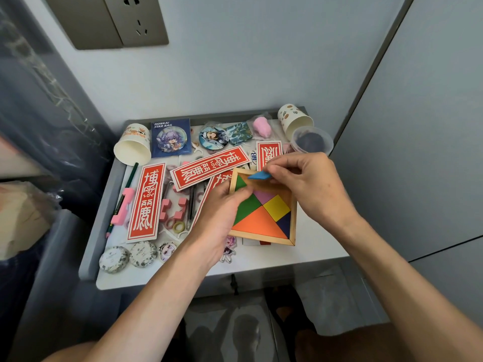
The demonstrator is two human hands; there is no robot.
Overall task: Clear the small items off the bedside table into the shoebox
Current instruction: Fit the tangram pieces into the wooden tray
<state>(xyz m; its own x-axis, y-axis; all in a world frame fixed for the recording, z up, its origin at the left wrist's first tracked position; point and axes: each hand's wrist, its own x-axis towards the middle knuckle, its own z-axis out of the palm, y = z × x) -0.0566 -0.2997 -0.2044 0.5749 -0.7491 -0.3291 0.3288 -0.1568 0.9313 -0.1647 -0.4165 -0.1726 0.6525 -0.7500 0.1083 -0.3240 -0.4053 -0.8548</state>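
A wooden tangram tray (293,223) with coloured pieces lies tilted at the right of the white bedside table (321,244). My left hand (222,215) grips the tray's left edge, thumb on a green piece. My right hand (305,184) pinches a blue tangram piece (258,175) just above the tray's top corner. Red paper strips (146,202) with white characters, badges (213,137), two round wrapped soaps (115,258), a pencil (122,197) and pink items (122,206) cover the rest of the table. No shoebox is in view.
Two paper cups (133,150) (295,121) lie tipped at the back corners, with a clear lidded tub (312,141) beside the right one. A wall with a socket plate (115,19) stands behind. Plastic-covered things crowd the left; a grey panel rises on the right.
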